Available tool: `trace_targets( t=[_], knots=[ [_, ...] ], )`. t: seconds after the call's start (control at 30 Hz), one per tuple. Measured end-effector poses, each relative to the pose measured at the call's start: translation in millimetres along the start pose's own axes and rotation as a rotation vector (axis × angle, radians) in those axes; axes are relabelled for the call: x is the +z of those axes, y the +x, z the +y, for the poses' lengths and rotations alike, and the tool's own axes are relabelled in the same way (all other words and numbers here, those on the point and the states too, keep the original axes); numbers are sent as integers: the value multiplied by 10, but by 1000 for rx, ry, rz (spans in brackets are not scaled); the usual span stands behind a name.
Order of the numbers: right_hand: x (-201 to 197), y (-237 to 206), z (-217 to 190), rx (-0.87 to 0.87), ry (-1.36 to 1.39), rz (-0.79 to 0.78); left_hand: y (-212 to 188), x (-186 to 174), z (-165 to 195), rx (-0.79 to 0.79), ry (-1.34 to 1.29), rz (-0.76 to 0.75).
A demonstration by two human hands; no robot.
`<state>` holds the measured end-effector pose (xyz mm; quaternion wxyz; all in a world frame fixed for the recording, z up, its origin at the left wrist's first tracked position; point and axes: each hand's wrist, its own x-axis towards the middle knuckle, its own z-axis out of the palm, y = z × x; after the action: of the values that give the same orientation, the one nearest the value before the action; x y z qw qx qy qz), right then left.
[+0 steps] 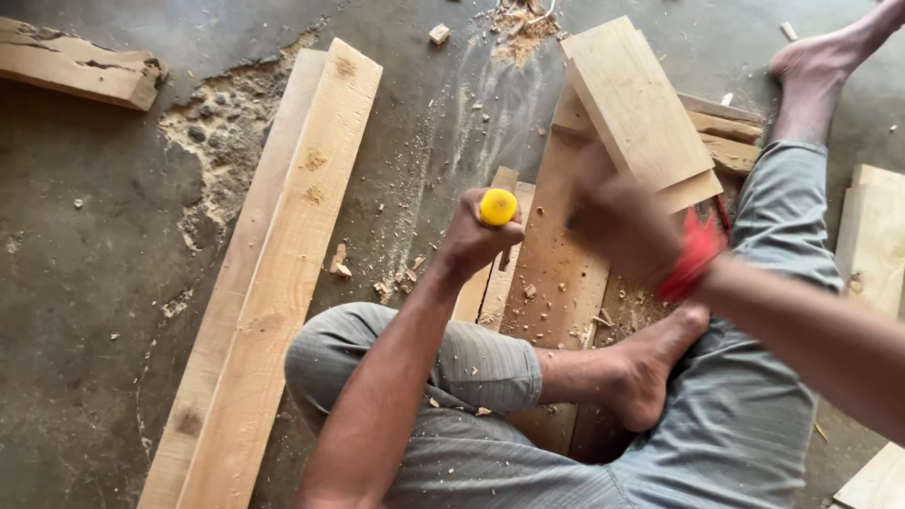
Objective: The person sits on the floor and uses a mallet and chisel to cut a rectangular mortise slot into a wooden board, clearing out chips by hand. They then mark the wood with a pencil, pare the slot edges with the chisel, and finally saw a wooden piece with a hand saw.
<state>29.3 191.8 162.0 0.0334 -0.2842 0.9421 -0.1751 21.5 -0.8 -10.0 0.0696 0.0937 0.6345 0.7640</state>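
Rough grey concrete floor (pixel 104 283), pitted, with a broken crumbly patch (pixel 226 123) at upper left; sawdust and wood chips (pixel 518 24) strewn across centre and top. Two long pale planks (pixel 273 273) laid side by side, running diagonally from lower left toward upper centre. Weathered cracked timber offcut (pixel 80 66) at top left corner. Stack of short pale boards (pixel 877 236) at right edge. Seated on floor, grey trousers, bare left foot (pixel 650 363) resting on a brown board (pixel 556 273), right foot (pixel 820 57) stretched toward upper right. Left hand (pixel 476 236), fingers wrapped tight around a yellow-handled tool (pixel 498 206), only the rounded yellow butt showing above the fist, shaft hidden below; held upright over a narrow pale strip (pixel 495 283) lying beside the brown board. Right hand (pixel 617 221), motion-blurred, red band (pixel 693 259) at wrist, positioned just right of the tool and in front of a wide pale board (pixel 636 99); finger spread and grip not discernible through blur.
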Motion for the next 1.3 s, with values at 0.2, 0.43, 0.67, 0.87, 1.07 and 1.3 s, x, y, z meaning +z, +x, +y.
trace_targets(
  t=[0.2, 0.43, 0.67, 0.87, 1.07, 1.3],
  knots=[
    [-361, 76, -90, -136, -1, -158, -21, 51, 54, -293, -211, 39],
    [-469, 82, -150, -43, 263, 56, -29, 6, 107, 4, 82, -59],
    [668, -530, 814, 40, 223, 11, 37, 56, 336, -196, 208, -177],
    [1138, -1224, 974, 482, 676, -152, 271, 260, 143, -24, 502, 120],
    [1659, -1722, 1039, 534, 794, -262, 167, 288, 491, 123, 460, 7],
    [1722, -1528, 984, 612, 622, -410, -135, -153, 1652, 226, 82, 191]
  ],
)
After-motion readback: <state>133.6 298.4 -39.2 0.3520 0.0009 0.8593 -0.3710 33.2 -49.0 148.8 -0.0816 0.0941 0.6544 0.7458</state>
